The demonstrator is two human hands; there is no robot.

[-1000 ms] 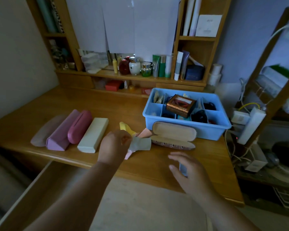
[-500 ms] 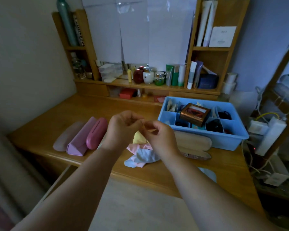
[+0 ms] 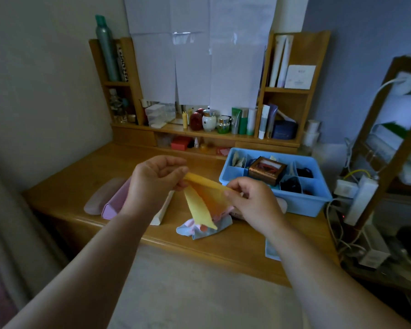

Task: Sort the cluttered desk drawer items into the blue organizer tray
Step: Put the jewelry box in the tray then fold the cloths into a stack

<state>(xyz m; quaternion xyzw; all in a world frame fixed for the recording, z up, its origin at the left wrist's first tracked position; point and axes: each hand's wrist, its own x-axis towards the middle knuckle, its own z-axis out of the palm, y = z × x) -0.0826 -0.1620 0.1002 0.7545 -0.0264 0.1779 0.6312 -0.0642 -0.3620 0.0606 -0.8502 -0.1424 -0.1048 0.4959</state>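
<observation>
The hands have drawn apart since half a second ago; left hand (image 3: 152, 180) and right hand (image 3: 252, 200) each pinch a soft yellow cloth (image 3: 201, 200) above the wooden desk (image 3: 223, 248).

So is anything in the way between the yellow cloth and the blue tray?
Nothing visible. Both hands hold the yellow cloth up above the desk, and the blue tray sits just right of it.

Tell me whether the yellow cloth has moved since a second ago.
Yes. The yellow cloth went up off the wooden desk, now held above the pile.
</observation>
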